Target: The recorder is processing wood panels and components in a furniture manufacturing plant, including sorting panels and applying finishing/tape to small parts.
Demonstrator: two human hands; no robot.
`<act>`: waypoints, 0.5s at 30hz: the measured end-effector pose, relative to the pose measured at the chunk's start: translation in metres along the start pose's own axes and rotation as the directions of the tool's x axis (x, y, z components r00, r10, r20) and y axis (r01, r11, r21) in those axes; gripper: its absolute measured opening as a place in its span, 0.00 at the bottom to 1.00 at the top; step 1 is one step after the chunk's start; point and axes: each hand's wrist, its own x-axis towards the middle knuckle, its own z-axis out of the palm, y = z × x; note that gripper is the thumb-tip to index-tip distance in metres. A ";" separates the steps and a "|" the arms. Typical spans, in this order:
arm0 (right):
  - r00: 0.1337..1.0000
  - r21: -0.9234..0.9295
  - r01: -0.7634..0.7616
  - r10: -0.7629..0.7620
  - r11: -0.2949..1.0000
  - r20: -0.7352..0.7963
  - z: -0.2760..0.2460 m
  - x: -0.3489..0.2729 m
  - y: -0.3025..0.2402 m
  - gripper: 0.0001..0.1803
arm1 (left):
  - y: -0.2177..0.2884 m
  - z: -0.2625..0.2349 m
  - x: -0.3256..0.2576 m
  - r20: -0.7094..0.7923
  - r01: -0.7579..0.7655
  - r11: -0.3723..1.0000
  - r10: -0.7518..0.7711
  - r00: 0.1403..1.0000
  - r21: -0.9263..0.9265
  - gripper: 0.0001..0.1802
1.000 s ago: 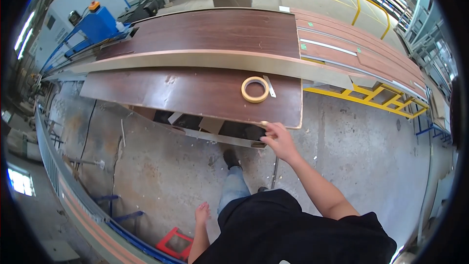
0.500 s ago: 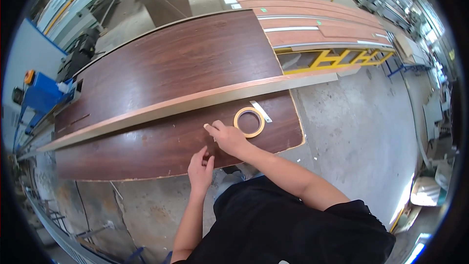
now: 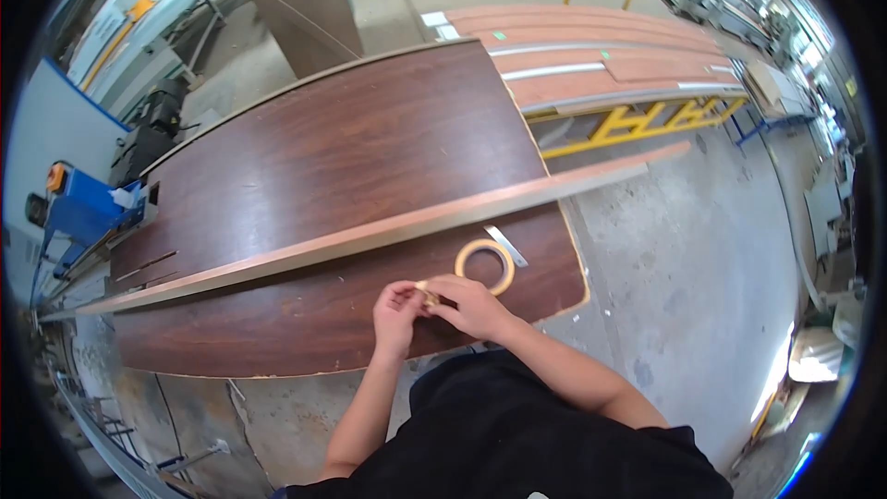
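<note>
head | both hands' fingers [image 3: 418, 294] pinch tape piece [image 3: 428, 295] | tape roll [image 3: 484, 266] just beside

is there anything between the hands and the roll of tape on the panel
Nothing visible. The tape roll lies flat on the dark wood panel, just beyond the right hand. The left hand meets the right over a small pale piece; bare panel lies between the hands and the roll.
</note>
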 end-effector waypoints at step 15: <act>0.204 0.075 0.960 -0.493 0.269 -0.846 -0.221 0.081 -0.217 0.23 | 0.029 -0.062 0.001 0.352 -0.445 0.002 0.611 0.709 0.895 0.10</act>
